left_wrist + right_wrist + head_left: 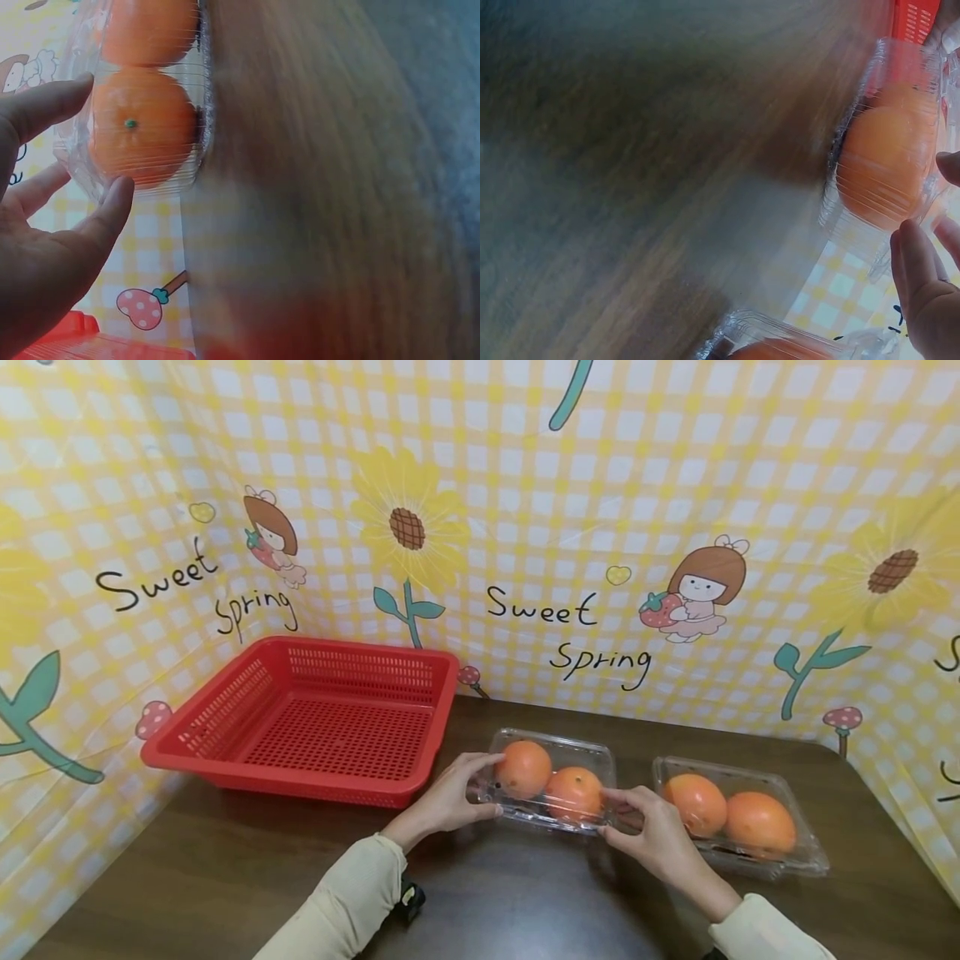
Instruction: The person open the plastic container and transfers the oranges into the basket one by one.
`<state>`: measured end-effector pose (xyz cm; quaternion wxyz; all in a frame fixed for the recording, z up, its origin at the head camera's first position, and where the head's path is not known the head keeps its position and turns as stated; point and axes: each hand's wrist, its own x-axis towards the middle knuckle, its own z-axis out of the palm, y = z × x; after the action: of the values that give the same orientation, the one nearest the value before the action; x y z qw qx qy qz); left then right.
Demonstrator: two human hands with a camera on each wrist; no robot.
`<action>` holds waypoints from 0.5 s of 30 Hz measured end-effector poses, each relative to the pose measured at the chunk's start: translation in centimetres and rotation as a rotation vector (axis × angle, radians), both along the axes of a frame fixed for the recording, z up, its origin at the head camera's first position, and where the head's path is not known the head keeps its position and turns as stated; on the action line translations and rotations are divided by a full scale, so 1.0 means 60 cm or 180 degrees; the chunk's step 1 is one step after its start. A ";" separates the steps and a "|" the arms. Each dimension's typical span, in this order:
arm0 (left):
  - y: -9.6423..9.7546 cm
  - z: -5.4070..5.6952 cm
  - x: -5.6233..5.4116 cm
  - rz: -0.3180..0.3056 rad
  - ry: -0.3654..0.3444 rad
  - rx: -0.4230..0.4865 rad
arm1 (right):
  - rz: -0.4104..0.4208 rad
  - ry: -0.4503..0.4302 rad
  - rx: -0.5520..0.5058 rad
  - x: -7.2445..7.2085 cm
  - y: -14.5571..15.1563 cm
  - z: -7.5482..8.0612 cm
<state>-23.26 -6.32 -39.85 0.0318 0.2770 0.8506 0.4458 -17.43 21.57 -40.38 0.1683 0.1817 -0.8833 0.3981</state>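
Observation:
A clear plastic clamshell box (540,820) with two oranges (522,769) inside is between both hands at the middle of the table. My left hand (450,797) grips its left end, thumb at the front lower corner and fingers on the lid side. At the opposite end, my right hand (658,835) holds the box with thumb and fingers. The left wrist view shows the left thumb (112,206) against the plastic beside an orange (141,127). I cannot tell whether the box is raised off the table.
To the right is a second clear box (813,865), also holding two oranges (760,824). A red plastic basket (300,783) with slotted sides stands on the left of the brown table (517,893). Yellow checked cloth (525,527) hangs behind.

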 end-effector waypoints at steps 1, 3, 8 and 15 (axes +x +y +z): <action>-0.001 -0.001 0.000 0.0006 0.0030 -0.0009 | 0.0002 -0.0002 -0.0004 0.000 0.000 0.000; -0.002 -0.003 -0.001 0.0023 0.0084 -0.0016 | 0.0008 -0.0018 -0.0021 -0.002 0.001 -0.001; -0.004 -0.008 -0.003 0.0067 0.0101 0.0025 | 0.0030 -0.0041 -0.0036 -0.003 0.003 -0.003; -0.001 -0.008 -0.004 0.0027 -0.0240 0.0371 | -0.0073 0.0160 0.0157 -0.003 0.004 -0.004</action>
<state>-23.52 -6.39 -40.33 0.0458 0.2578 0.8225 0.5049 -17.64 21.82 -40.60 0.1904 0.1856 -0.8903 0.3696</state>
